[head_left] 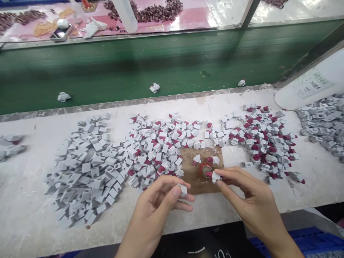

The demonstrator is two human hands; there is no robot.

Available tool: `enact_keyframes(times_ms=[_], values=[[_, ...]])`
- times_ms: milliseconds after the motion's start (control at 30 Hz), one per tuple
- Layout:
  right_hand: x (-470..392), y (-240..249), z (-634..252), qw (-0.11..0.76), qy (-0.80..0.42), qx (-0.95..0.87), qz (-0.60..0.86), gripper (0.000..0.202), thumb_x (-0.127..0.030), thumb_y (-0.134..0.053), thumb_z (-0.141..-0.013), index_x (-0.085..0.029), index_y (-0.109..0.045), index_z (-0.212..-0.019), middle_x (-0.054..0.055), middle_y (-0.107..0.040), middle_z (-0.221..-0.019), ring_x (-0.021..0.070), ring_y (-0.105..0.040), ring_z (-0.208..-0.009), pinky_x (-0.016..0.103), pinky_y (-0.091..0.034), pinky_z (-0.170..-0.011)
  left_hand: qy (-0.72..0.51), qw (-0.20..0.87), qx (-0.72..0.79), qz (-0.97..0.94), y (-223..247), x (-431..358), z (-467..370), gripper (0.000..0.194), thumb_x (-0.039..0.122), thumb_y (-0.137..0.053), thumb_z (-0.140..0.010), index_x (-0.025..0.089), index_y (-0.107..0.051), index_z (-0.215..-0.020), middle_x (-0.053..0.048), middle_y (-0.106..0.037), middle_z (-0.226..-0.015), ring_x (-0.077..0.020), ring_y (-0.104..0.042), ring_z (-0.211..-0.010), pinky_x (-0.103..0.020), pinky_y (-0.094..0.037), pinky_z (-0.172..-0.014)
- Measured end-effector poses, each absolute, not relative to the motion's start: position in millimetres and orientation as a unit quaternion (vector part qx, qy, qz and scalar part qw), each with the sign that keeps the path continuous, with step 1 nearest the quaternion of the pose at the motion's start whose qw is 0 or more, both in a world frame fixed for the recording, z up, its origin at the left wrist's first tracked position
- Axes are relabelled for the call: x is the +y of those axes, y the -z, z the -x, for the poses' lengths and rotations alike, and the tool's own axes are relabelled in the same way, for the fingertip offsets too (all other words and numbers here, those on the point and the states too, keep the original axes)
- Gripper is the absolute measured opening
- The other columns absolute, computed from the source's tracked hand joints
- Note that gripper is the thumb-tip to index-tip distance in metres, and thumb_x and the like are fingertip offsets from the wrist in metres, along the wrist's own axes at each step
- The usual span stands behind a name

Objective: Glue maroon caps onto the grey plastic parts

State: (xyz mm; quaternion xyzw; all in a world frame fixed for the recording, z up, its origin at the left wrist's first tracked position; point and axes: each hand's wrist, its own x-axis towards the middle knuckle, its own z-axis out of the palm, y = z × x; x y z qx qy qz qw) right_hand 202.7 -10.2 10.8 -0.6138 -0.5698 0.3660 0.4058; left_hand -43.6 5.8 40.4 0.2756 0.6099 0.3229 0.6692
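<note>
Small plastic pieces handled at a workbench

A grey piece (182, 189) is pinched by the left hand (158, 200); a grey-and-red piece (214, 175) is gripped by the right hand (242, 193) over a brown board (193, 186).

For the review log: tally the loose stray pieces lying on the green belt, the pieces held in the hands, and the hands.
Stray pieces on the green belt: 3
Pieces held: 2, one in the left hand, one in the right hand
Hands: 2
Total: 7
</note>
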Motion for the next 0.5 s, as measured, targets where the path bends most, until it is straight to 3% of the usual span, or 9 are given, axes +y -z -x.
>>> enact_keyframes(times_ms=[200,400,500], values=[[-1,-14,-204,0.477,-0.432,-0.452,0.618,0.019,-0.027,-0.091,-0.104,-0.04,-0.097,-0.118,0.0,-0.094,-0.108,0.0198,-0.092,-0.098,0.024,-0.077,-0.086,-0.312,0.616,0.619,-0.373,-29,21,44,0.03,0.055,-0.085,-0.108,0.026,-0.093,-0.112,-0.002,-0.084,-0.088,-0.0165,-0.078,-0.071,-0.029,-0.07,-0.079],[7,-11,-205,0.516,-0.525,-0.346,0.583,0.018,-0.037,-0.095,-0.105,-0.042,-0.097,-0.123,0.001,-0.096,-0.112,0.0196,-0.094,-0.092,0.025,-0.078,-0.086,-0.308,0.634,0.584,-0.402,-31,36,32,0.022,0.041,-0.085,-0.108,0.03,-0.091,-0.127,-0.002,-0.087,-0.092,-0.0216,-0.086,-0.089,-0.032,-0.075,-0.087],[8,-14,-202,0.524,-0.548,-0.344,0.554,0.017,-0.039,-0.094,-0.106,-0.042,-0.097,-0.123,0.002,-0.096,-0.12,0.0228,-0.095,-0.106,0.028,-0.078,-0.094,-0.329,0.637,0.552,-0.426,-38,42,21,0.017,0.037,-0.083,-0.109,0.029,-0.092,-0.12,-0.005,-0.088,-0.107,-0.0189,-0.085,-0.086,-0.029,-0.075,-0.085]])
